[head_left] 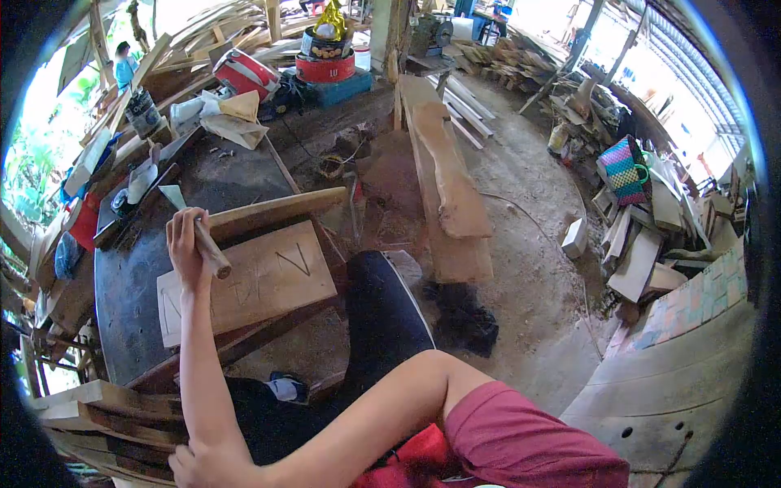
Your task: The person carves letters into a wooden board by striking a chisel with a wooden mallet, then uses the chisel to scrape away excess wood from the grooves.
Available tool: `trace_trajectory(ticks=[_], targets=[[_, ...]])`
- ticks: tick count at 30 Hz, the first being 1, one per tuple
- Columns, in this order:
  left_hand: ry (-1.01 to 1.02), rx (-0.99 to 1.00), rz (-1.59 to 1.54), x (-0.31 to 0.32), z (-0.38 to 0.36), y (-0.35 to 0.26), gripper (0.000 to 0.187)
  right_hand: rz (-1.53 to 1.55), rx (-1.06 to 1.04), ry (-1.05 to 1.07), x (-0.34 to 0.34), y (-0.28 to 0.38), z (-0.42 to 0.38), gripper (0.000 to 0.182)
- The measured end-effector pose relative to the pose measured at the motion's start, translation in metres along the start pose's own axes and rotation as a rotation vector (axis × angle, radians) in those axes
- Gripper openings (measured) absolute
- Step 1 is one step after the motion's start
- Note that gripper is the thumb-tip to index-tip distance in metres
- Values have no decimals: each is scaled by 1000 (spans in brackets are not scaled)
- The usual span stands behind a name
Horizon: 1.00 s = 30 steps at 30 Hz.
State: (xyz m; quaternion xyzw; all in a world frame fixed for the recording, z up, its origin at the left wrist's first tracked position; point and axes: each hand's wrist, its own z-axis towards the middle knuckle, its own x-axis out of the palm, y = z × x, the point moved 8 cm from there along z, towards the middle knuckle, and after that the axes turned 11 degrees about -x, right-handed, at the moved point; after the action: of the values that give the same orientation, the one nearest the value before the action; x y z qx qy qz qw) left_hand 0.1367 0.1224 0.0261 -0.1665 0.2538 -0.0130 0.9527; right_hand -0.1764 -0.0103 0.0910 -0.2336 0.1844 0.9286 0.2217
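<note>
My left hand (187, 236) is closed around a chisel (213, 256). The chisel's pale, flared blade points up and away, and its wooden handle slants down toward me. Beneath the handle lies a flat wooden board (260, 297) with large letters cut or marked into its face; my left forearm hides part of them. A long narrow plank (281, 209) rests along the board's far edge. At the bottom, my right hand (189, 468) reaches across my body and wraps around my left arm near the elbow, its fingers partly hidden.
The board lies on a dark tabletop (122, 301). Ahead stands a bench with a long wavy-edged slab (447, 171). Stacked boards (106, 407) are at lower left. Wood offcuts and a woven basket (625, 172) sit at right. A person (124, 67) is in the far left background.
</note>
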Motion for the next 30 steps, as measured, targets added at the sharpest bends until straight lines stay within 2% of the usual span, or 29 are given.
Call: trace_trajectory(ticks=[1,2,5,8,11,13,15,30], targets=[[-3,1,1,0,0,1,8,595,-451,-153,39,-11,-2,24],[-6,0,4,0,-2,1,9,1193,-900,-309,41,-18,-20,23],[18,-2,7,-3,-1,-4,8,985,-802,-199,22,-14,-12,21],[10,27,-13,0,-1,-1,9,1003,-650,127,66,-18,-16,22],[18,17,2,0,-1,-1,9,992,-763,-365,88,-11,-14,19],[37,7,2,1,-1,-1,9,833,-703,-181,78,-8,-11,17],[44,1,4,0,-1,-1,9,830,-682,-150,70,-6,-11,17],[61,3,-3,0,-1,-5,10,808,-630,-112,59,-9,-13,17]])
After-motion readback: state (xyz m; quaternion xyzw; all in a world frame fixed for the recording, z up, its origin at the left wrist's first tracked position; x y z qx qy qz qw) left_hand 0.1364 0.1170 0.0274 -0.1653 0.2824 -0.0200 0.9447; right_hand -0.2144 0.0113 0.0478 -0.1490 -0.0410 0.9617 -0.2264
